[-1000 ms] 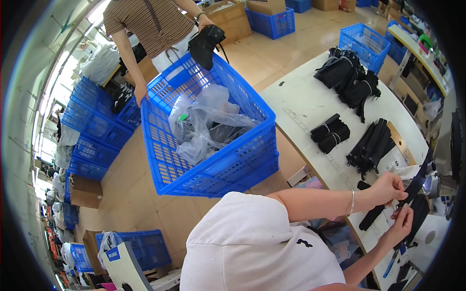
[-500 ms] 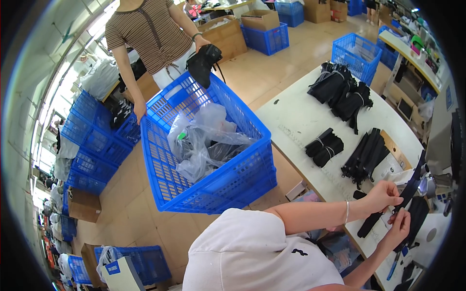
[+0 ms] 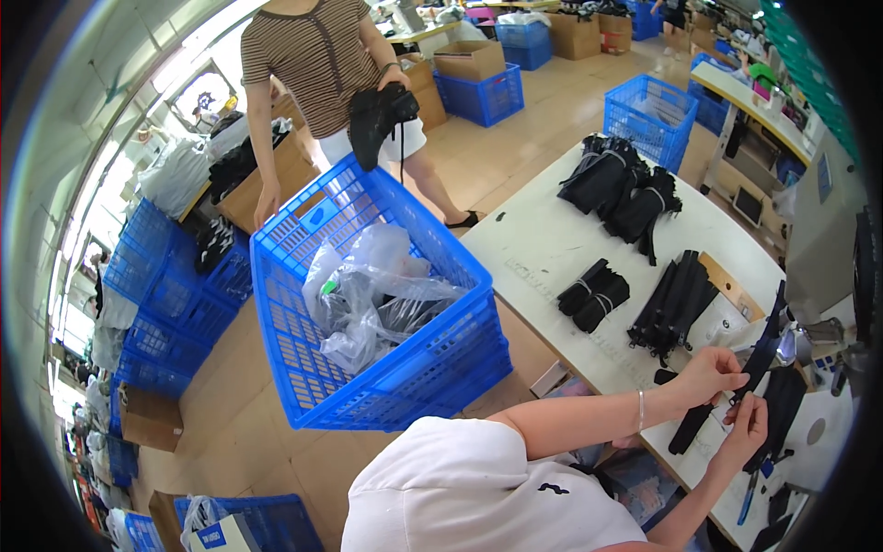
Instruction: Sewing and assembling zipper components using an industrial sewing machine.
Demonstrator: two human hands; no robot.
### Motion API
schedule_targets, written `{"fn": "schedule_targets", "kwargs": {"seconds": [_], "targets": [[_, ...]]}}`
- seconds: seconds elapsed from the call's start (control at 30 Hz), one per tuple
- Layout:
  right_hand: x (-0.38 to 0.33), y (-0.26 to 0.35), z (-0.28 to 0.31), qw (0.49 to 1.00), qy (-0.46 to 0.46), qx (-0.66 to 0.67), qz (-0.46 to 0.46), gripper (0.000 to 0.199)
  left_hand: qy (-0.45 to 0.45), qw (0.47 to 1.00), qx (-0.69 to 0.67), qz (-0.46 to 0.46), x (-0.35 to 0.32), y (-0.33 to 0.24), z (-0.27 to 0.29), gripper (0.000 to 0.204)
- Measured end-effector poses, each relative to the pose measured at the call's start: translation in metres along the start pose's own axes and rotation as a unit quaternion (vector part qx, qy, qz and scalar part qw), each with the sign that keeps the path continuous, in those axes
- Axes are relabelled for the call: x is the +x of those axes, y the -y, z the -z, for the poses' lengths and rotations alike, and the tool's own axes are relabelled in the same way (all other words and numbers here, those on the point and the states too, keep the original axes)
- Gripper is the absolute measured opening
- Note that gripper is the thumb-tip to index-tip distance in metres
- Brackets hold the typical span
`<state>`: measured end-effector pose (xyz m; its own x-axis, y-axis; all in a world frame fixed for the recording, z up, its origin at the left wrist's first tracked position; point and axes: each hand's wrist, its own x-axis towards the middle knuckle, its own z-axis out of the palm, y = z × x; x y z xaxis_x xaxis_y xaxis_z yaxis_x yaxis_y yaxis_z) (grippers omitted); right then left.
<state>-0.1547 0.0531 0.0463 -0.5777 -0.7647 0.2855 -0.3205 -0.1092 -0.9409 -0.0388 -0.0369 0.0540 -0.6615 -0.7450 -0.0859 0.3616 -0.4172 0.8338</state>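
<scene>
My left hand (image 3: 716,375), a bracelet on its wrist, pinches a narrow black strip that looks like a zipper (image 3: 762,351). Just below it, my right hand (image 3: 747,425) has its fingertips closed at the strip's lower end. The strip slants up to the metal parts of a machine (image 3: 798,346) at the table's right side. Left of my hands lies a loose bunch of black zippers (image 3: 673,302). Beside that bunch is a small tied bundle (image 3: 594,294), and larger tied bundles (image 3: 607,177) lie farther back. More black strips (image 3: 778,414) hang close to my right hand.
A co-worker (image 3: 313,74) stands at the far left, one hand on a blue crate (image 3: 395,391) of plastic bags, the other holding a black device. The crate is beside the white table (image 3: 524,248). Stacked blue crates (image 3: 175,313) line the left; another (image 3: 650,120) stands behind the table.
The view has shifted slightly, moving the table left and down in the picture. The co-worker has moved rightward behind the crate, and a leg now shows. My hands keep nearly the same grip.
</scene>
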Motion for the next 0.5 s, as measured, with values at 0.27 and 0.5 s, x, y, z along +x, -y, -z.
{"fn": "schedule_targets", "kwargs": {"seconds": [0.27, 0.5], "targets": [[-0.006, 0.008, -0.004, 1.0, -0.017, 0.002, -0.005, 0.019, 0.004, 1.0, 0.031, 0.002, -0.002, 0.006, 0.004, 0.019], [-0.011, 0.023, -0.009, 1.0, -0.013, 0.014, -0.007, 0.021, 0.026, 0.999, 0.005, 0.032, -0.005, 0.004, 0.007, 0.019]]}}
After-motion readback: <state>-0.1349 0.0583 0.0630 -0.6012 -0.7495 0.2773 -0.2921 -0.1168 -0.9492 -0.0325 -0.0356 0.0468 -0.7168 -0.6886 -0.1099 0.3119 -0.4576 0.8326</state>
